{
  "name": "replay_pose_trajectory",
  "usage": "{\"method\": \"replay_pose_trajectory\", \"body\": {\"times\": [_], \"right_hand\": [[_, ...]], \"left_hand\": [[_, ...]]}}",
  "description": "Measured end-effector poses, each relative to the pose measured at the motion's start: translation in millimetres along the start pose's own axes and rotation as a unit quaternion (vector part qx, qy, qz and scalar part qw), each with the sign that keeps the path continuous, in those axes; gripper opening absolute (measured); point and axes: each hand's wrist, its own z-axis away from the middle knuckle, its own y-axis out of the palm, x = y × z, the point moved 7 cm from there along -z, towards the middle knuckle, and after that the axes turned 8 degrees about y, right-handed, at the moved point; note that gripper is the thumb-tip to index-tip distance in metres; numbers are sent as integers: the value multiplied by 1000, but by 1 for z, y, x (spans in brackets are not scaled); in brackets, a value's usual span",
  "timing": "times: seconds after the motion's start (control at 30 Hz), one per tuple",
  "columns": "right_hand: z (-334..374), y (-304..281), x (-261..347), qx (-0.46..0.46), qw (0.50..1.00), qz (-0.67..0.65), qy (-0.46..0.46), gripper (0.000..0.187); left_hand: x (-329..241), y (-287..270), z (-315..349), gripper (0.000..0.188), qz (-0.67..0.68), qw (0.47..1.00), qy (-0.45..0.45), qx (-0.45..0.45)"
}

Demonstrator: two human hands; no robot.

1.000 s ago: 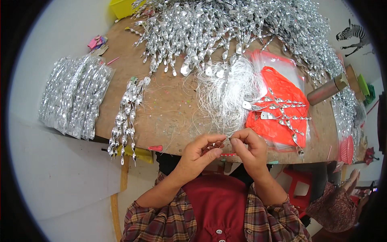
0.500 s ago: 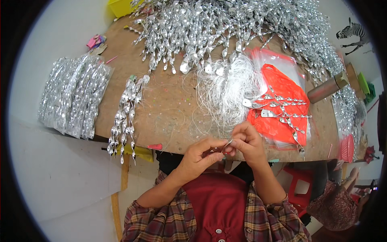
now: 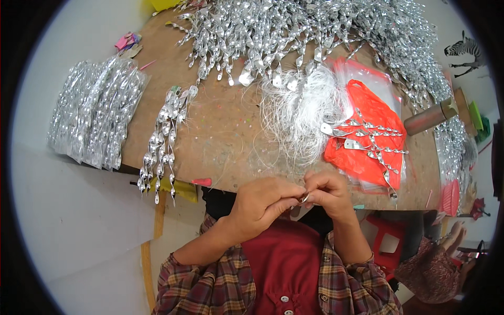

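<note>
Pinching a small shiny piece (image 3: 304,198) at the bench's near edge, the left hand (image 3: 261,202) and right hand (image 3: 332,195) meet with thumbs and fingertips closed on it; from my remote seat I can't tell whether the curled fingers hide more. Something that slight probably needs a fingertip grip, held close to the body for a better look. White strands (image 3: 302,126) lie just beyond, presumably for easy reach, and twisted silver strips (image 3: 353,144) rest on a red bag (image 3: 338,156), perhaps to keep them apart from the big silver heap (image 3: 273,37). I see a worn brown bench (image 3: 226,131), a zebra picture (image 3: 464,52) on the wall, and a red stool (image 3: 386,257) near another person (image 3: 433,270).
</note>
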Motion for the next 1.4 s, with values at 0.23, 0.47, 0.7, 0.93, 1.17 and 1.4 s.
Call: {"method": "replay_pose_trajectory", "body": {"times": [0.23, 0.47, 0.7, 0.93, 1.17, 1.4], "right_hand": [[-1, 0, 1, 13, 1000, 9, -10, 5], [1, 0, -4, -7, 999, 29, 16, 8], [3, 0, 3, -36, 998, -39, 33, 17], [0, 9, 10, -17, 996, 0, 87, 13], [0, -8, 18, -137, 981, -125, 58, 9], [2, -21, 14, -105, 976, -184, 40, 9]], "left_hand": [[-9, 3, 0, 15, -65, 994, 83, 1], [-3, 4, 3, 10, -110, 993, 31, -21], [12, -2, 4, 7, 51, 990, -87, -99], [-10, -1, -18, 5, -34, 997, 26, -69], [29, 29, -6, 24, 171, 977, -121, -37], [35, 37, -3, 31, 231, 959, -158, 37]]}}
